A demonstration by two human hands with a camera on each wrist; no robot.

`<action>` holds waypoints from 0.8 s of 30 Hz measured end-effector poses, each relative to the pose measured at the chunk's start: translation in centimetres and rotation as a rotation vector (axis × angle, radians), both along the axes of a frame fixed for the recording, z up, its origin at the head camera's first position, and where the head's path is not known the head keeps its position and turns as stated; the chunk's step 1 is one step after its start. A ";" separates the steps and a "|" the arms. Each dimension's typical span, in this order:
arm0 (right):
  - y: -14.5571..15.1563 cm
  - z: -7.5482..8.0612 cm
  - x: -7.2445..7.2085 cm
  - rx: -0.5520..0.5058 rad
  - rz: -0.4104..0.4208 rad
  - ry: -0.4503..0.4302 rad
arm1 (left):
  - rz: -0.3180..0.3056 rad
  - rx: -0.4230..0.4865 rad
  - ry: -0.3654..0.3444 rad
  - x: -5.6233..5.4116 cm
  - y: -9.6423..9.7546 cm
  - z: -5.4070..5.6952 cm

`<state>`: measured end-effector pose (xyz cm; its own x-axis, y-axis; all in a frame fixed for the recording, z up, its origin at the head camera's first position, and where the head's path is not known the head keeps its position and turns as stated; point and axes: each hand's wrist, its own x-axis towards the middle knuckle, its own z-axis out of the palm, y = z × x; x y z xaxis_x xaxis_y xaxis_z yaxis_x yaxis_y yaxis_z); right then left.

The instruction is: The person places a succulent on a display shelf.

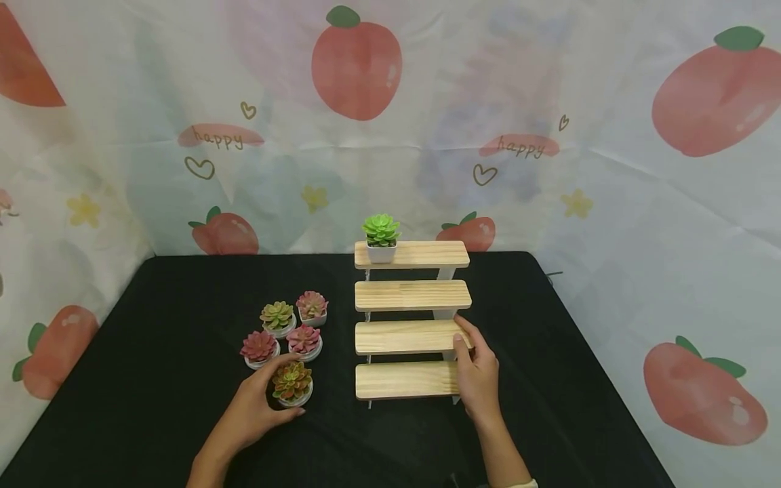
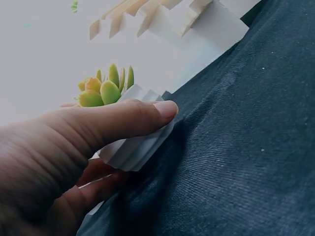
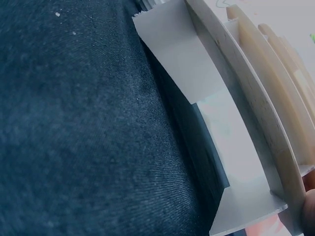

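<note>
My left hand [image 1: 253, 407] holds a green-orange potted succulent [image 1: 293, 381], thumb on the near side and fingers round the far side. In the left wrist view, the thumb lies across its white ribbed pot [image 2: 140, 147]. My right hand [image 1: 478, 376] grips the right end of a stepped wooden plant stand [image 1: 405, 337] with white side supports, at the third tier from the top. Only a bit of that hand [image 3: 309, 209] shows in the right wrist view, beside the stand's boards. A bright green succulent [image 1: 381, 234] in a white square pot stands at the left of the top tier.
Several more potted succulents cluster left of the stand: a yellow-green one [image 1: 277, 316], a pink one [image 1: 312, 306], another pink one [image 1: 304, 340] and a dark red one [image 1: 259, 347]. Black cloth [image 1: 183, 305] covers the table. Behind hangs a peach-print curtain [image 1: 390, 169].
</note>
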<state>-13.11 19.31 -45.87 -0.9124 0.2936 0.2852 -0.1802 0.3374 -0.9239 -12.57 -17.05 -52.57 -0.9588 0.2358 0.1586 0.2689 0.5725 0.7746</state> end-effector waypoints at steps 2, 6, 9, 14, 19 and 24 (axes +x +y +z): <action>0.0 0.0 0.0 -0.001 -0.002 0.006 | 0.003 -0.001 -0.010 0.0 -0.1 0.0; 0.0 -0.1 0.0 0.002 0.000 0.006 | 0.003 -0.004 0.005 0.0 -0.1 0.0; 0.1 -0.2 -0.1 0.010 0.003 -0.002 | 0.004 -0.004 0.019 0.0 -0.1 0.0; 0.1 -0.1 0.0 0.014 -0.002 -0.002 | 0.002 -0.001 0.027 0.1 0.0 0.0; 0.4 -1.1 -0.5 -0.011 -0.001 -0.006 | 0.020 0.013 0.008 0.1 0.1 0.1; 1.3 -3.5 -1.6 -0.013 0.003 -0.010 | 0.042 0.031 0.016 0.2 0.2 0.3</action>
